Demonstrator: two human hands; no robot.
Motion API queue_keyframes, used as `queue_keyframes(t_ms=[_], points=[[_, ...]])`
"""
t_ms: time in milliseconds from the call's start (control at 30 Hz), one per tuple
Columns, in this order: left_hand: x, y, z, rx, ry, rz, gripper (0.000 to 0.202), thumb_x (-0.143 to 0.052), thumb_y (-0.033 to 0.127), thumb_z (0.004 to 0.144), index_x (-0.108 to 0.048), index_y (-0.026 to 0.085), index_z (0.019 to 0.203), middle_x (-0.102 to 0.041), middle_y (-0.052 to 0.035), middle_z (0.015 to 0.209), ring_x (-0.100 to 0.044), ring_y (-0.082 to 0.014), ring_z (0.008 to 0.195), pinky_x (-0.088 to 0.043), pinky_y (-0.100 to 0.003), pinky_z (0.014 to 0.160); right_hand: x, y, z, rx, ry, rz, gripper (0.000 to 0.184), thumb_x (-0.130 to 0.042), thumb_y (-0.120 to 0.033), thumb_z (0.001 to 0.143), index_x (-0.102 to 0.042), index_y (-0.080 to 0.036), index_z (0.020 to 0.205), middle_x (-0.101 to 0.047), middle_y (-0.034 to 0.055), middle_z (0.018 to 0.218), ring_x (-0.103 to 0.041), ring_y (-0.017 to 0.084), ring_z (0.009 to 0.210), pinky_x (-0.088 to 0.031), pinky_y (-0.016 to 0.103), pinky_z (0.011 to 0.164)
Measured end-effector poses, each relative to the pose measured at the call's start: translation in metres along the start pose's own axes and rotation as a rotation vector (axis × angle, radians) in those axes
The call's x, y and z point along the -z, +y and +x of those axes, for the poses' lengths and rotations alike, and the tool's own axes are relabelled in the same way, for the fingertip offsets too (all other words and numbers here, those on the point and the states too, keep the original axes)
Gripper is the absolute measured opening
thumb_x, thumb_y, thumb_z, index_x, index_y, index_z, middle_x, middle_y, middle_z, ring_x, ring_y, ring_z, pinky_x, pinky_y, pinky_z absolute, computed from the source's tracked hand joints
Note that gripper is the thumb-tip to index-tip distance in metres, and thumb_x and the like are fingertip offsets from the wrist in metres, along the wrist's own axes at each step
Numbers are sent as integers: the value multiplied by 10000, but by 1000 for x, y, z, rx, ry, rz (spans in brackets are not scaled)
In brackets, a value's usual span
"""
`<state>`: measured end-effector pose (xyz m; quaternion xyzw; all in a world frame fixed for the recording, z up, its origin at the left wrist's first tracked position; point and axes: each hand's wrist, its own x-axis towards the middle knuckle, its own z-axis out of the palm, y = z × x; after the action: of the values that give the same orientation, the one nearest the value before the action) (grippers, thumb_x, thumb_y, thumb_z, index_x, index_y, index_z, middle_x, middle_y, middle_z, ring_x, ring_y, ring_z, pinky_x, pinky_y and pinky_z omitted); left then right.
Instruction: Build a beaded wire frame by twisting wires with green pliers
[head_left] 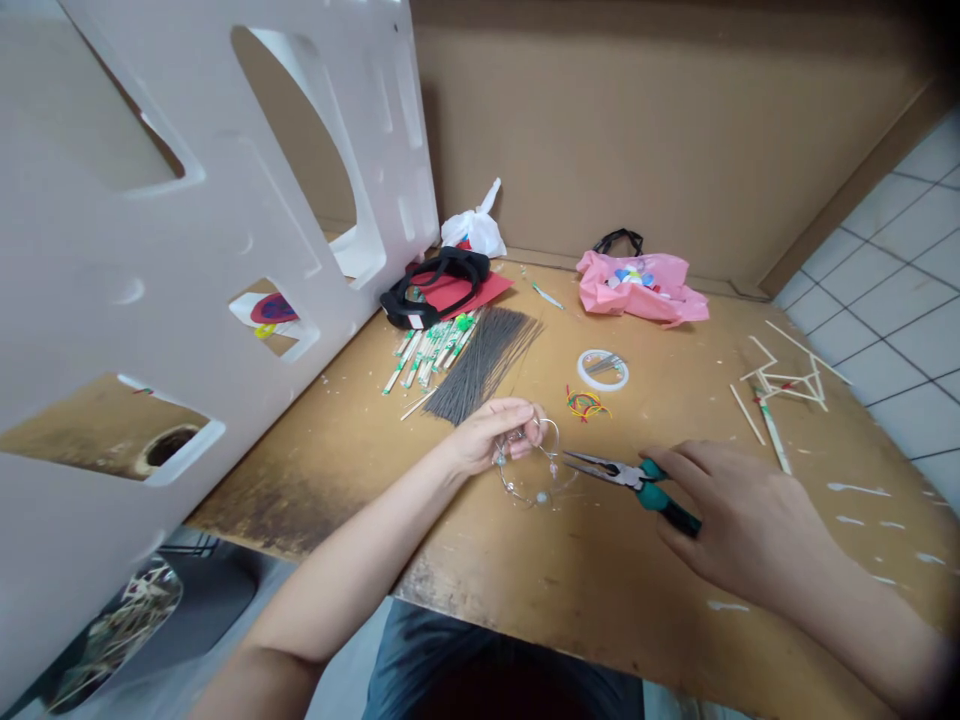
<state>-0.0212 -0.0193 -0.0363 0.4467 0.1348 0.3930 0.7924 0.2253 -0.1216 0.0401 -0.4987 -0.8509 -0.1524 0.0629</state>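
Observation:
My left hand (pixel 504 432) is closed, pinching a thin wire loop strung with small clear beads, which looks like a beaded bracelet (pixel 541 497). The loop hangs below the fingers, over the table. To its right, my right hand (pixel 720 500) grips green-handled needle-nose pliers (pixel 637 478). Their jaws are slightly parted and point left at the loop's right side; whether they touch the wire I cannot tell. Beyond the hands lie a round white dish (pixel 602 370) with thin pins or wires in it and a small heap of coloured rubber bands (pixel 586 403).
Grey wires (pixel 484 365) lie beside paper-wrapped chopsticks (pixel 431 350) and a black head strap (pixel 436 288). A pink bag (pixel 641 287) and a white bag (pixel 476 230) stand at the back. A stick frame (pixel 791 385) lies right. A white plastic panel (pixel 202 220) borders the left.

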Motion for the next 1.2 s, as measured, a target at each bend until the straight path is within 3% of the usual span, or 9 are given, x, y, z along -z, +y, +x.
queue_keyframes(t_ms=[200, 400, 733, 1033, 1133, 1200], points=[[-10, 0, -1, 77, 139, 150, 396, -708, 475, 696, -628, 94, 623, -611, -23, 652, -400, -20, 426, -283, -187, 414, 2, -6, 10, -40, -135, -69, 172, -514, -303, 756, -600, -205, 868, -597, 40, 720, -558, 181, 650, -261, 285, 525], [-15, 3, 0, 86, 246, 268, 387, -676, 493, 715, -650, 110, 663, -631, -10, 644, -431, -33, 451, -317, -192, 447, -5, -4, 11, -52, -164, -139, 191, -524, -300, 741, -606, -201, 882, -594, 39, 717, -568, 201, 666, -269, 295, 536], [-17, 5, 0, 113, 218, 245, 414, -695, 517, 681, -642, 108, 653, -638, -17, 670, -444, -37, 477, -330, -190, 464, -12, 1, 13, 0, -127, -132, 278, -545, -298, 722, -625, -187, 964, -633, 51, 782, -586, 209, 683, -330, 300, 557], [-9, 7, -2, 28, 83, 299, 369, -684, 467, 718, -645, 116, 613, -630, -27, 666, -484, -56, 533, -356, -186, 484, -4, -12, 6, -12, -45, -213, 261, -530, -311, 765, -623, -188, 976, -633, 51, 765, -595, 220, 659, -361, 316, 554], [-9, 9, -3, 2, 59, 277, 367, -694, 452, 713, -632, 115, 581, -619, -24, 633, -482, -53, 513, -360, -183, 479, -3, -9, 4, -73, -46, -72, 289, -525, -291, 744, -612, -190, 1001, -657, 62, 827, -617, 224, 683, -395, 309, 554], [-9, 9, -4, -18, 53, 247, 363, -689, 436, 725, -628, 111, 575, -616, -23, 629, -475, -45, 492, -358, -182, 473, -6, -5, 6, -186, -97, 158, 293, -509, -265, 733, -601, -202, 1004, -664, 47, 813, -616, 202, 656, -416, 293, 546]])
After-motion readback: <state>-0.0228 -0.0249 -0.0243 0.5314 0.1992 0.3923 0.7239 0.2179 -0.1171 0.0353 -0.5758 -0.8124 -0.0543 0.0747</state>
